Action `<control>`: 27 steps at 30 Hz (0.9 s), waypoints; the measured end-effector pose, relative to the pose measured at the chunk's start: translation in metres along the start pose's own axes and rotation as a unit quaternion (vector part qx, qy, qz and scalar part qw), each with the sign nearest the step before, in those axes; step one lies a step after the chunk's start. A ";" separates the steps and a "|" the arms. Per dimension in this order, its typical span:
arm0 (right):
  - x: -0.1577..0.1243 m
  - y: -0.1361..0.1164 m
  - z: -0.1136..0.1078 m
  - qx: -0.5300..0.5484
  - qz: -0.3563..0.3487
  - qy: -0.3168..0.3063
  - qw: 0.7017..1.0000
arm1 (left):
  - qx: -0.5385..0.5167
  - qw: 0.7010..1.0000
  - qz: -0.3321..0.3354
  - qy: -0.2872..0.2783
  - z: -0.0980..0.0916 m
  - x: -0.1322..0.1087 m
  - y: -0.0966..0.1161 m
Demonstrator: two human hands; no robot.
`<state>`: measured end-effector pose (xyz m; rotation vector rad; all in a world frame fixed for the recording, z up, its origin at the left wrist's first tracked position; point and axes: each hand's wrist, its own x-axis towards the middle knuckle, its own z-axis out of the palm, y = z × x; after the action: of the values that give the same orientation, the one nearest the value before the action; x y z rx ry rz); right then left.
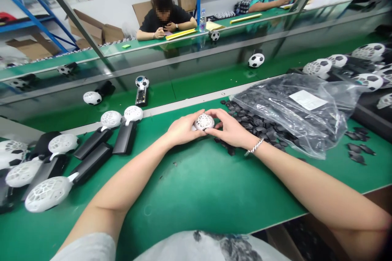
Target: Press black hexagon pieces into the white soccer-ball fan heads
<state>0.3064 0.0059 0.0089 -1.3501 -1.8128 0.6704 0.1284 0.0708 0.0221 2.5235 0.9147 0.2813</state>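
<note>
Between my two hands, above the green table, is a white football-shaped shell (204, 121) with an openwork pattern. My left hand (185, 127) wraps its left side. From the right, the fingers and thumb of my right hand (227, 127) close on the same shell; whether they also pinch a small black piece cannot be made out. Just beyond my right hand lies a heap of small black plastic pieces (263, 128), partly under a clear plastic bag (294, 102) of more such pieces. To the left, several white shells on black handles (125, 136) lie on the table.
Beyond a pale ledge (196, 100), a green belt (190, 81) carries football-shaped units, one black-and-white (256, 60). More finished balls (318, 66) sit in a dark tray at right. Across the belt, two people (165, 14) sit working beside a water bottle (202, 20).
</note>
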 end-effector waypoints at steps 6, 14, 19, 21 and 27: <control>-0.002 0.002 0.006 0.007 0.007 0.003 1.000 | -0.007 1.000 -0.001 0.013 0.002 0.000 0.002; 0.008 0.015 -0.033 -0.060 0.008 0.069 0.996 | 0.067 0.998 0.010 0.011 -0.005 0.003 0.001; 0.007 0.025 -0.059 -0.248 0.048 0.094 0.963 | 0.109 0.992 0.052 0.039 -0.010 0.005 -0.013; 0.006 0.027 -0.055 -0.278 0.040 0.040 0.959 | 0.106 0.991 0.072 0.041 -0.008 0.007 -0.017; 0.009 0.032 -0.039 -0.373 0.026 -0.003 0.928 | 0.113 0.990 0.071 0.048 -0.001 0.007 -0.017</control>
<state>0.3547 0.0228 0.0083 -1.8716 -2.1417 -0.0271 0.1243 0.0875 0.0159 2.8112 0.8454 0.3650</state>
